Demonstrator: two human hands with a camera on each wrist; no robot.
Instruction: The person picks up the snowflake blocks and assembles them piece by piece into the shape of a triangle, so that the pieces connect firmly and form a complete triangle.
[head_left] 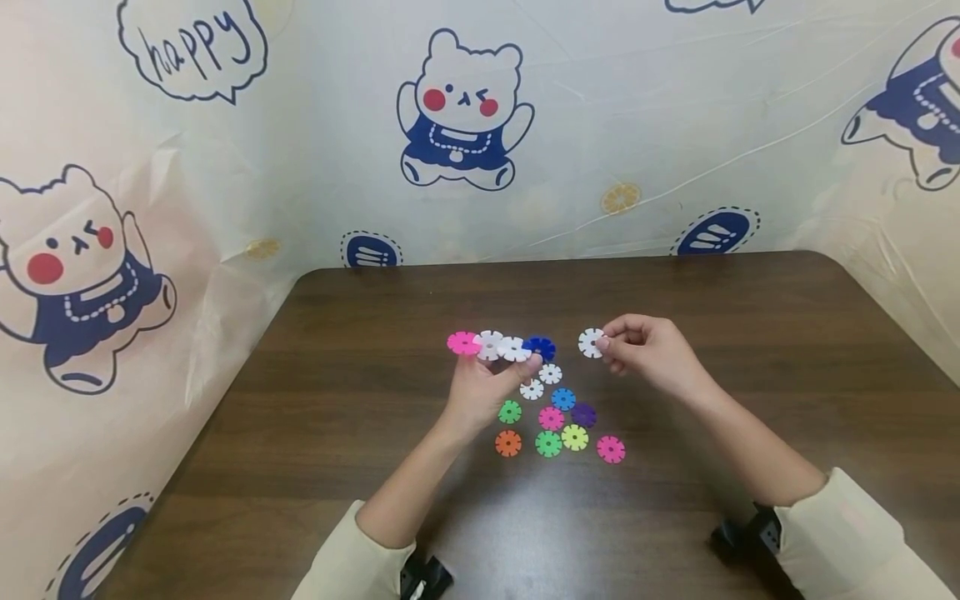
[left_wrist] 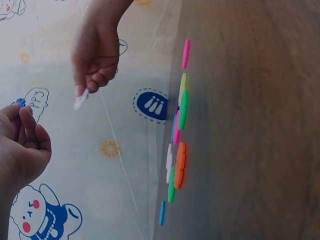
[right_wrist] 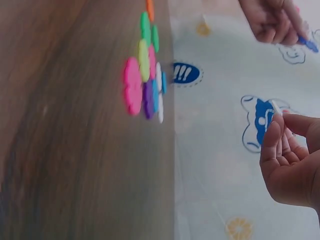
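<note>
Raised over the table, my left hand (head_left: 480,392) grips a row of joined notched discs: a pink disc (head_left: 462,342), two white discs (head_left: 490,345) and a dark blue disc (head_left: 543,346) at the right end. The left thumb lies near the blue one. To the right, and apart from the row, my right hand (head_left: 660,354) pinches a single white notched disc (head_left: 589,342) between thumb and fingertips. In the right wrist view that white disc (right_wrist: 276,107) appears edge-on. The left palm and fingers hide part of the row from the wrist cameras.
Loose notched discs lie flat on the brown table (head_left: 337,417) below the hands. Among them are an orange disc (head_left: 508,443), a purple disc (head_left: 583,414), a yellow disc (head_left: 574,437) and a pink disc (head_left: 611,449). A printed sheet (head_left: 600,125) hangs behind the table.
</note>
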